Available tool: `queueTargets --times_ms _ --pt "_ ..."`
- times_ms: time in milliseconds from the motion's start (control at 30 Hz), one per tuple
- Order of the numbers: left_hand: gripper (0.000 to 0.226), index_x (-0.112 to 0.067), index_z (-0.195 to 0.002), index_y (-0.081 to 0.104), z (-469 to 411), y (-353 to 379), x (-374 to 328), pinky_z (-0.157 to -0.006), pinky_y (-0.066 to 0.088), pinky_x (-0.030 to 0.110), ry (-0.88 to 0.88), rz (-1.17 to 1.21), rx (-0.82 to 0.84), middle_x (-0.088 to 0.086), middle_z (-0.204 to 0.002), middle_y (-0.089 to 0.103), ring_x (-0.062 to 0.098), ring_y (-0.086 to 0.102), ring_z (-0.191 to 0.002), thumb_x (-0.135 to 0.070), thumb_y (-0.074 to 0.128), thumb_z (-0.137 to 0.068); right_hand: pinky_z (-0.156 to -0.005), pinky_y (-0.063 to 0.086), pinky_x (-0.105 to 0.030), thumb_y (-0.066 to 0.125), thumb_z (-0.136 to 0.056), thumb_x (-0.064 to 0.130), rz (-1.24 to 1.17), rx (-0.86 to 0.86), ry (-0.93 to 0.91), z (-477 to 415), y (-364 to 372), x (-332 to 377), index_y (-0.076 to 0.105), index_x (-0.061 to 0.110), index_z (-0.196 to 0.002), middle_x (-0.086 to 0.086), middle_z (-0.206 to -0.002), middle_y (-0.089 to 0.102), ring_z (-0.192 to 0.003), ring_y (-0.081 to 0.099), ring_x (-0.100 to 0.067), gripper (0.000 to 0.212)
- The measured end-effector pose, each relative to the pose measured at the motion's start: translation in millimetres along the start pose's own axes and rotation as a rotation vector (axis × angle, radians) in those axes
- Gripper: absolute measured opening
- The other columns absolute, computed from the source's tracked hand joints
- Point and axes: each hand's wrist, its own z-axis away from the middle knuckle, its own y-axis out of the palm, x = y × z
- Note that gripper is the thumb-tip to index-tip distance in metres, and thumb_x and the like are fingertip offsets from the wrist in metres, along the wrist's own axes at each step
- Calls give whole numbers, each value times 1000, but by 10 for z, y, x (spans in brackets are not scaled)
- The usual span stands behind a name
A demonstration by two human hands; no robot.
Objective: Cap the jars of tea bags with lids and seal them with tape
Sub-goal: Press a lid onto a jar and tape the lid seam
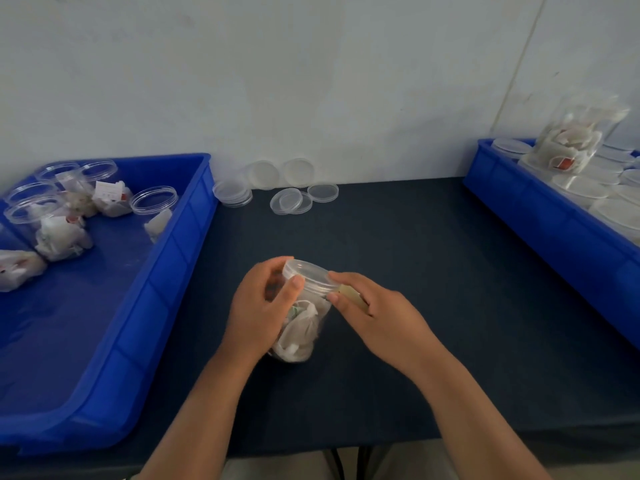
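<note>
A clear plastic jar [300, 327] filled with tea bags stands tilted on the dark table, capped with a clear lid [308, 275]. My left hand [263, 306] grips the jar's side, thumb against the lid's rim. My right hand [374, 310] pinches a yellowish tape roll [353, 295], pressed against the lid's right edge. Several loose clear lids [291, 200] lie at the back of the table.
A blue tray [166, 271] on the left holds several open jars of tea bags [59, 223]. Another blue tray [540, 209] on the right holds capped jars, one jar [575, 136] lying on top. A white wall rises behind the table.
</note>
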Motion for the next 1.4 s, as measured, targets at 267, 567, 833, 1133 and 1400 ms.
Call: queueTargets --times_ms 267,567,833,1133,1400 --pt "50 -61 -111 54 190 211 -231 -66 48 11 -37 -122 -110 -38 -109 66 -14 66 -96 -87 66 -71 -74 55 -22 39 -102 71 102 -60 -62 143 11 77 47 53 -146 27 -108 70 -92 66 2 48" --pt "43 -42 -107 72 -73 2 -164 -74 48 6 -73 10 87 -23 -104 76 -5 70 -99 -75 59 -82 -56 42 -21 30 -94 82 190 -14 -96 121 -110 -184 18 52 -157 12 -76 62 -67 61 -6 71" --pt "55 -43 -110 78 -297 -120 -81 -86 58 28 -129 223 384 -1 -112 80 15 76 -105 -87 59 -84 -57 30 -14 23 -94 86 215 -36 -133 -44 -120 -334 29 58 -152 32 -77 50 -86 52 21 65" --pt "73 -23 -111 84 -290 -118 121 -80 62 31 -331 597 432 11 -107 80 21 78 -97 -84 77 -72 -81 58 -32 18 -92 88 113 13 -189 -150 106 -141 8 70 -153 19 -125 68 -104 67 -6 64" --pt "77 -22 -118 78 -207 -4 50 -93 62 44 -292 412 203 4 -111 79 21 76 -102 -87 58 -81 -83 47 -17 24 -95 87 71 19 -160 -187 -15 -67 36 70 -144 51 -126 54 -106 56 17 53"
